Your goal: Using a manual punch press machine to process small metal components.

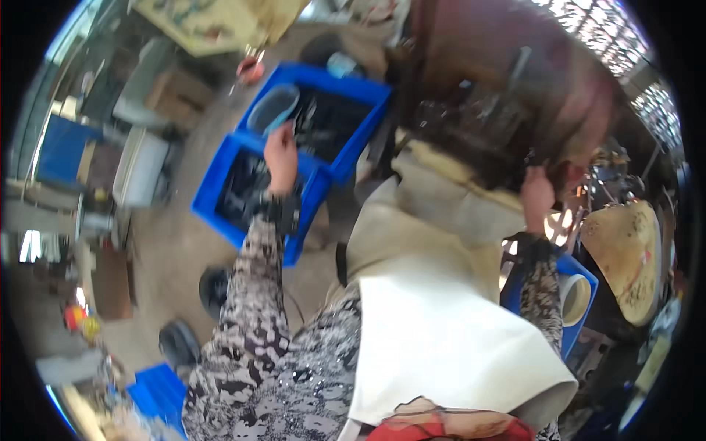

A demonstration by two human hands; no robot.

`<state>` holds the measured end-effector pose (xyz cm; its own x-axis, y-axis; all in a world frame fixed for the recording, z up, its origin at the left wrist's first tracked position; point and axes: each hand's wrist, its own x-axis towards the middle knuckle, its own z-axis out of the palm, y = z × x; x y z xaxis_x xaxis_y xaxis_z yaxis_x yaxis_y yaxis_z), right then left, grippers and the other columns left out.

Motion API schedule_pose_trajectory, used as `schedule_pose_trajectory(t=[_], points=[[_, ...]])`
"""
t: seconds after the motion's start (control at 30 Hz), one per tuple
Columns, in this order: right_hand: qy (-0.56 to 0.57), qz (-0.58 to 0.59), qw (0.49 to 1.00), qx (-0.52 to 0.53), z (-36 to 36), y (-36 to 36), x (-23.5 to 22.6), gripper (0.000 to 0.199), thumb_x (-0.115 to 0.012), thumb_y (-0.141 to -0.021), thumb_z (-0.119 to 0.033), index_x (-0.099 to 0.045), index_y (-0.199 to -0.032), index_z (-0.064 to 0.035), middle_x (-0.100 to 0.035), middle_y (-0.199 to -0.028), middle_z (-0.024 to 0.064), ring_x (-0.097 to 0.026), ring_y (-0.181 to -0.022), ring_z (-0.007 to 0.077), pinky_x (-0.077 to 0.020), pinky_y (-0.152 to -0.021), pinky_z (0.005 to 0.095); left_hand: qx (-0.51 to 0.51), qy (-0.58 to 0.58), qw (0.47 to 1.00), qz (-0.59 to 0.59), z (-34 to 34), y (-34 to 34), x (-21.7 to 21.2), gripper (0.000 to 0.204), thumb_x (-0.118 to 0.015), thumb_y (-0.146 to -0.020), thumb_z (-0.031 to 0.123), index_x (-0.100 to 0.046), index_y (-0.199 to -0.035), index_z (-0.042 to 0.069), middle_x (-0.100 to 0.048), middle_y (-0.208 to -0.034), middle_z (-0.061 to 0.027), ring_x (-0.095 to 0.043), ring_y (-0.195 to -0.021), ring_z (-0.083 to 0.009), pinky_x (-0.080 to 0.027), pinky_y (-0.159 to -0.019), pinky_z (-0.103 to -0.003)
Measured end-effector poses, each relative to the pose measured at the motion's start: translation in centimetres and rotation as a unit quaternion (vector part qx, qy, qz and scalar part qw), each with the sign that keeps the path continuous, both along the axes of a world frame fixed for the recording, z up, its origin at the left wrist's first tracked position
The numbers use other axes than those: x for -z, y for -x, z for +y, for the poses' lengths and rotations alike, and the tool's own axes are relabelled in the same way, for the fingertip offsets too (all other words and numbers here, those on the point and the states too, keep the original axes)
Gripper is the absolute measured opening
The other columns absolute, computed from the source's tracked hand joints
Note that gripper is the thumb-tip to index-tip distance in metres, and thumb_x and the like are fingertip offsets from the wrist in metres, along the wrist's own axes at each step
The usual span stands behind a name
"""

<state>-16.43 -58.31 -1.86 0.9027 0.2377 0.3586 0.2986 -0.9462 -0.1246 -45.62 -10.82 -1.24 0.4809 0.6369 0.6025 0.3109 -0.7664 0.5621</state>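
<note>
The round grey bowl-shaped container (273, 108) sits at the near corner of the upper blue crate (346, 88), at about eleven o'clock in the view. The left hand (281, 158) reaches out just below it, at the container's six o'clock, its fingertips at the rim; whether that grip is closed on the rim or only touching cannot be told through the blur. A second blue crate (213, 195) filled with dark parts lies under the left wrist. At three o'clock the right hand (537, 195) rests against dark metal machinery (478, 125); its grip cannot be told either. A cream apron (434, 323) covers the lap.
</note>
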Motion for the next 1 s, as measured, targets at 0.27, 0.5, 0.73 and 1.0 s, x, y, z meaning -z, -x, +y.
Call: schedule_pose_trajectory(t=[0.27, 0.5, 0.73, 1.0], points=[[-0.003, 0.083, 0.996, 0.026, 0.7, 0.4, 0.3, 0.035, -0.041, -0.096, -0.04, -0.058, -0.098, -0.0093, -0.066, -0.083, 0.0199, -0.063, -0.082, 0.0429, -0.0474, -0.069, 0.0545, -0.053, -0.02, 0.998, 0.001, 3.1, 2.8, 2.8, 0.017, -0.06, -0.08, -0.001, -0.067, -0.094, 0.005, -0.063, -0.087, -0.0143, -0.063, -0.081, -0.0321, -0.05, -0.071, -0.037], [-0.009, 0.116, 0.993, 0.032, 0.8, 1.3, -0.5, 0.04, -0.041, -0.096, -0.043, -0.057, -0.105, -0.0087, -0.066, -0.085, 0.0198, -0.062, -0.085, 0.0431, -0.0473, -0.07, 0.0546, -0.004, 0.013, 0.992, 0.129, 7.0, -1.9, 7.9, 0.015, -0.058, -0.079, 0.01, -0.068, -0.09, 0.006, -0.063, -0.088, -0.0208, -0.06, -0.083, -0.0408, -0.049, -0.073, -0.048], [-0.01, 0.102, 0.994, 0.044, 0.9, 1.2, -0.9, 0.037, -0.04, -0.097, -0.041, -0.058, -0.1, -0.0089, -0.066, -0.076, 0.0153, -0.064, -0.078, 0.0398, -0.0473, -0.067, 0.0519, 0.059, 0.082, 0.94, 0.325, 9.7, -8.6, 12.6, 0.038, -0.056, -0.08, 0.017, -0.059, -0.117, 0.007, -0.058, -0.117, -0.0222, -0.059, -0.103, -0.0414, -0.049, -0.088, -0.048], [-0.031, 0.131, 0.988, 0.078, 1.7, 1.1, -0.4, 0.034, -0.043, -0.097, -0.039, -0.058, -0.094, -0.009, -0.065, -0.072, 0.0136, -0.064, -0.075, 0.0388, -0.0463, -0.064, 0.0521, 0.115, 0.047, 0.89, 0.438, 7.2, -15.8, 12.7, 0.059, -0.049, -0.084, 0.016, -0.038, -0.141, 0.017, -0.034, -0.148, -0.0133, -0.036, -0.133, -0.0374, -0.037, -0.105, -0.048]])
